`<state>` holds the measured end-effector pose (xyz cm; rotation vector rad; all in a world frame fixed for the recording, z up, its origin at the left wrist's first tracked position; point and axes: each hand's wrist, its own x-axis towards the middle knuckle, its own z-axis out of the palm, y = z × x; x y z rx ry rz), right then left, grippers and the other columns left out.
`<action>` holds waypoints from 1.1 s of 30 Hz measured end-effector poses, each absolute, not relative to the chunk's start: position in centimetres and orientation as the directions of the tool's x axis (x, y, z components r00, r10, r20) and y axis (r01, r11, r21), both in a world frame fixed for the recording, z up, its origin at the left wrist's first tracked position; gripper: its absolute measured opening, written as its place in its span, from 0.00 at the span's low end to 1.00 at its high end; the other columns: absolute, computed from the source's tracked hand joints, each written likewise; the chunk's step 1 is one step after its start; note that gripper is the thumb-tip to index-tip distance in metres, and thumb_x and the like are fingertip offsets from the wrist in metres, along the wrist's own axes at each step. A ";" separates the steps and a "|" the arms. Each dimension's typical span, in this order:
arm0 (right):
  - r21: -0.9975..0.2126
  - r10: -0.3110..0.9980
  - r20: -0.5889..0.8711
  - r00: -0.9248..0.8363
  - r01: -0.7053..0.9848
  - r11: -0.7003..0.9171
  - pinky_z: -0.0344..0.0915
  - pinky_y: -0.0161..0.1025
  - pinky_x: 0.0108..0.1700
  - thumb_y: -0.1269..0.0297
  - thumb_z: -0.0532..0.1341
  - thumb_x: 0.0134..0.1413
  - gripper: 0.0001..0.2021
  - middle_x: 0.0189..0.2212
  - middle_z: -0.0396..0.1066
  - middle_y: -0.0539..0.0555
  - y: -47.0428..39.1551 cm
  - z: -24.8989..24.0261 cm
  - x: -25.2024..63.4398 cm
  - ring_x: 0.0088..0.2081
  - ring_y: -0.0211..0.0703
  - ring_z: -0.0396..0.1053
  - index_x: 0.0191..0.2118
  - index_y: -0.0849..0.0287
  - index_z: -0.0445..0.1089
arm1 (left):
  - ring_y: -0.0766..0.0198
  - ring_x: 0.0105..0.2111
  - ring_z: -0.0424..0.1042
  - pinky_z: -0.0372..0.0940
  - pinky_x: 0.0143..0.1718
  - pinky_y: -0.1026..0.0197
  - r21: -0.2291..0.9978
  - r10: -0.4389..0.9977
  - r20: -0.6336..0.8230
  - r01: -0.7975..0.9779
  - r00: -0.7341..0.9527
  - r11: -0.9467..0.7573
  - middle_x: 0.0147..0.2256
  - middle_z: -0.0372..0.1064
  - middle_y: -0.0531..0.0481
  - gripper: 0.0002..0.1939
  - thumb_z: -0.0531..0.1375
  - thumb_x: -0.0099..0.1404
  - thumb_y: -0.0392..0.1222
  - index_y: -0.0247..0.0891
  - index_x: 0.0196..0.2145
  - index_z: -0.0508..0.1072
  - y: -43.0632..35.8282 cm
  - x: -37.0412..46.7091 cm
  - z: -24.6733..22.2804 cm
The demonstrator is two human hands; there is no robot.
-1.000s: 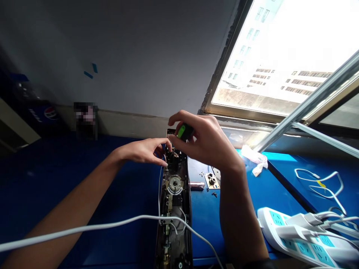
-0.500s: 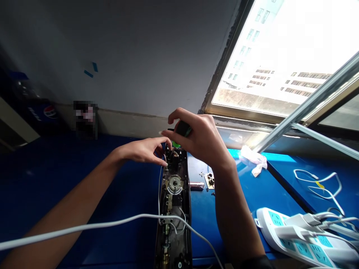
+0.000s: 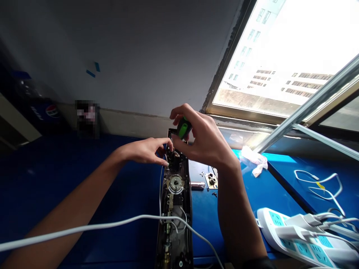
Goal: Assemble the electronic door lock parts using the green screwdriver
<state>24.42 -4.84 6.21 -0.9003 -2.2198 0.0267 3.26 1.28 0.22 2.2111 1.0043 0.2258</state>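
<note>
A long black housing, which looks like an opened electronic door lock, lies lengthwise before me, with a round metal disc, wires and brass parts inside. At its upper left edge, my left hand grips the housing, thumb and bent forefinger apart on it, the other fingers partly hidden. Above the far end, my right hand is closed around a screwdriver with a green and black handle. The screwdriver's tip cannot be made out clearly; it points down into the housing near the left fingertips.
A white cable crosses over the housing. To the right lie a metal cylinder, a small square plate and loose screws. A white power strip with plugs sits at lower right, below a crumpled wrapper.
My right hand has shifted slightly right and opened its grip somewhat, and the screwdriver handle shows more and is tilted differently. My left hand stays at the housing's edge.
</note>
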 end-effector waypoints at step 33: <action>-0.286 0.622 0.659 -0.422 0.624 0.727 0.57 0.40 0.33 0.66 0.61 0.60 0.06 0.32 0.69 0.47 -4.9 6.3 24.4 0.28 0.35 0.59 0.43 0.54 0.67 | 0.51 0.45 0.76 0.69 0.47 0.56 0.674 0.685 -0.132 0.571 0.716 -0.468 0.45 0.78 0.47 0.29 0.68 0.59 0.57 0.42 0.53 0.71 1.5 3.0 -0.1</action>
